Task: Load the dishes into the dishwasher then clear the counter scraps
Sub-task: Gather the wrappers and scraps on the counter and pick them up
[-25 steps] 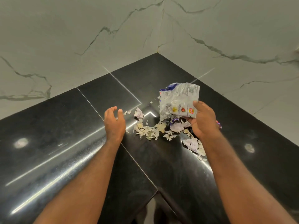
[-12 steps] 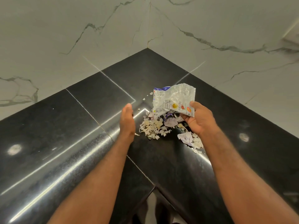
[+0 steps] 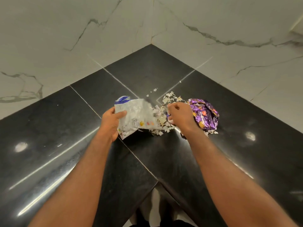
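Left hand (image 3: 111, 123) grips silver wrapper (image 3: 136, 117), thumb on top, wrapper tilted toward scrap pile (image 3: 161, 118). Right hand (image 3: 179, 117) curled over pile, pinching scraps; contents unclear. Purple wrapper (image 3: 205, 114) just right of pile, touching it. Advice: hold silver wrapper low at pile's left edge as scoop, sweep scraps leftward, catch strays behind pile toward counter (image 3: 147, 71) corner.

- Bare stretches of glossy black stone counter (image 3: 49, 136) left, right and near.
- Hemmed at the far corner by white marble walls (image 3: 65, 38).
- Blocked mid-counter: pale papery scraps (image 3: 161, 119), crumpled purple foil wrapper (image 3: 205, 114), silvery plastic packet (image 3: 136, 116).
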